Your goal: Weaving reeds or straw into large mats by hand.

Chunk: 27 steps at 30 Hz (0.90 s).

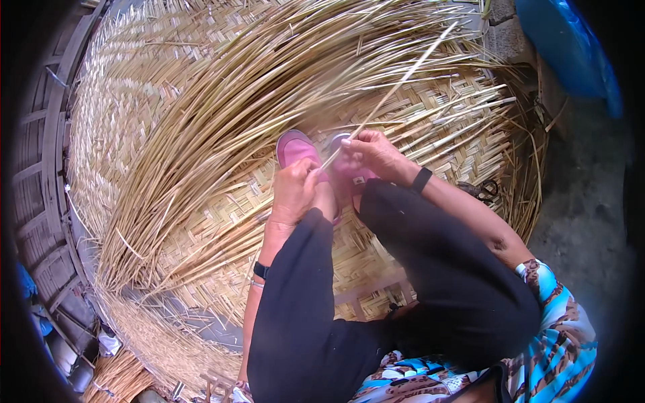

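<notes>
A long, pale straw stalk (402, 82) slants between my hands, its free end reaching up and to the right over the other stalks. My left hand (293, 188) is closed on its lower end, beside my pink shoe (300, 152). A little further along, my right hand (381, 156) pinches the same stalk between thumb and fingers, above the other shoe. Beyond my feet lies a wide, curved heap of loose straw stalks (222, 111). Shorter stalks (463, 121) are spread to the right of my hands. The fingertips of my left hand are partly hidden.
Under everything is a woven straw mat (101, 148). Wooden slatted framework (48, 141) runs along the left side. Blue plastic sheeting (561, 47) hangs at the far right, above grey floor (584, 181). A bundle of brownish stalks (121, 377) lies at the lower left.
</notes>
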Each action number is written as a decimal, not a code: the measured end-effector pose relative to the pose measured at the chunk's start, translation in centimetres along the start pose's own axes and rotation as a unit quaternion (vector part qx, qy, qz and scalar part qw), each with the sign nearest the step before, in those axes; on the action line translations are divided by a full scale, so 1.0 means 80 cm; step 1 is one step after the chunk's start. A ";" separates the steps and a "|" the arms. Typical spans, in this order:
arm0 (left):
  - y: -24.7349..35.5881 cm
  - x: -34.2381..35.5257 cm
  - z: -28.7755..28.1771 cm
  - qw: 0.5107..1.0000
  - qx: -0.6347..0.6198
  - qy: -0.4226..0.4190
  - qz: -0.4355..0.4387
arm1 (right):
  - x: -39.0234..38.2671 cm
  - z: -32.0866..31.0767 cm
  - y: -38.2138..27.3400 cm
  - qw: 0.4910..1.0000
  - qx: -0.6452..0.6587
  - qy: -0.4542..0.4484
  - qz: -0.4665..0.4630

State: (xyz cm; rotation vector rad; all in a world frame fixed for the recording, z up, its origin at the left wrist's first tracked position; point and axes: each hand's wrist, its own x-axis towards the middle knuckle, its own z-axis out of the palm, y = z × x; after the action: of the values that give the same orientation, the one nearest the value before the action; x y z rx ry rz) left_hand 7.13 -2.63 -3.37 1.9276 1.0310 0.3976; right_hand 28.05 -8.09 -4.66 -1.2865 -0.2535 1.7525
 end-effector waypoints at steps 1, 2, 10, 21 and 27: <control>-0.001 0.000 -0.002 0.999 0.025 -0.021 0.016 | 0.001 -0.001 0.001 1.000 0.000 0.000 0.000; -0.001 -0.001 -0.002 0.999 0.026 -0.021 0.016 | 0.001 -0.003 0.003 0.999 -0.046 0.002 -0.012; 0.024 0.003 -0.006 0.991 0.134 -0.009 0.015 | -0.004 -0.004 -0.005 0.994 -0.104 0.038 0.012; 0.011 -0.009 0.001 0.967 -0.193 -0.055 -0.155 | -0.018 0.006 -0.004 0.977 -0.170 0.026 -0.128; 0.005 0.003 0.006 0.998 0.054 0.027 -0.019 | -0.002 -0.005 0.006 0.995 -0.088 0.047 -0.019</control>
State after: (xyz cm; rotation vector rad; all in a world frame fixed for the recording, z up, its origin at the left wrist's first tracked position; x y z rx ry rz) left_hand 7.75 -2.83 -3.31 1.9984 1.1427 0.3815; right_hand 28.09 -8.60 -5.04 -1.4769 -0.3820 1.6613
